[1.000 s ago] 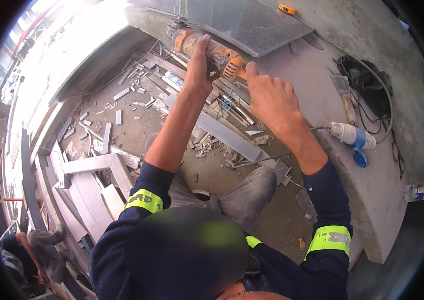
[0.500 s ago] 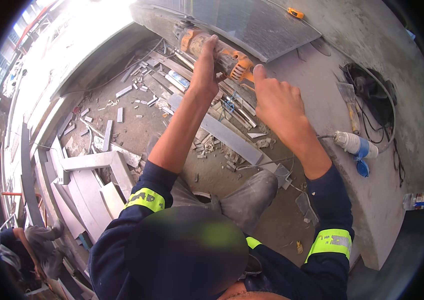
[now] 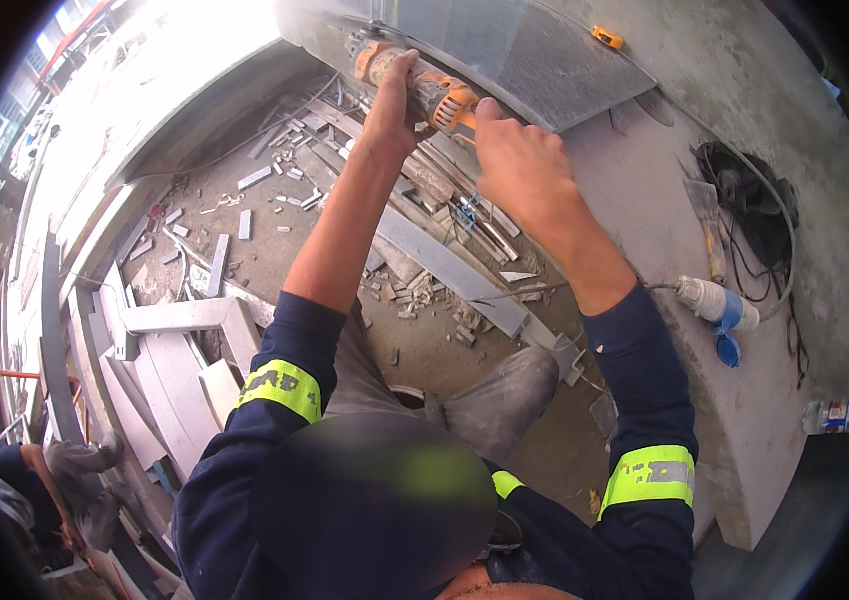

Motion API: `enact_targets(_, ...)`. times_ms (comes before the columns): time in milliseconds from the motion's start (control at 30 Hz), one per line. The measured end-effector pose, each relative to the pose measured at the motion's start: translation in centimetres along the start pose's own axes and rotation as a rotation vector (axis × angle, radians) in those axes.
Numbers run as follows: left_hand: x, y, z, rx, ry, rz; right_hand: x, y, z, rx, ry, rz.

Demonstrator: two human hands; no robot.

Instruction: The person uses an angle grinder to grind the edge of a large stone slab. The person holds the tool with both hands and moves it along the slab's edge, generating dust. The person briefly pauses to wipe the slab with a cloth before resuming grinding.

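A dusty orange angle grinder [image 3: 454,104] is held out in front of me at the near edge of a grey stone slab [image 3: 534,68]. My left hand [image 3: 394,110] is closed around the middle of its body. At the rear handle, my right hand [image 3: 526,158] grips with the thumb laid along the top. The grinder's head meets the slab's edge at the far left, where pale dust hangs; the disc itself is hardly visible. A cable trails back beneath my right forearm.
On the right ledge lie a blue-and-white power connector [image 3: 716,305], a scraper-like tool [image 3: 706,225], a black bag [image 3: 749,190] and a plastic bottle [image 3: 837,416]. An orange tape measure [image 3: 606,37] rests beyond the slab. Offcuts and strips [image 3: 444,265] litter the floor. Another person [image 3: 54,490] crouches lower left.
Both hands and the grinder have shifted a little left and away from me, along the slab's edge. Dust now shows more near the grinder's head.
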State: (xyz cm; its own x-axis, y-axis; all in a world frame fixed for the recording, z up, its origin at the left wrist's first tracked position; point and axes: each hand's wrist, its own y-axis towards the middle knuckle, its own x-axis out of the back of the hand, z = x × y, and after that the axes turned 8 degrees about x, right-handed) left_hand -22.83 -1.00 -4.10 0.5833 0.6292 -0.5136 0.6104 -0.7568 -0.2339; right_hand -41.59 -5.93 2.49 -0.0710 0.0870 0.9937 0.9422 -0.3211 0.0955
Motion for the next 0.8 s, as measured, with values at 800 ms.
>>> enact_targets(800, -1.9, -2.3, 2.3, -0.001, -0.016, 0.001, 0.6, -4.1, -1.1, -0.015, 0.03, 0.012)
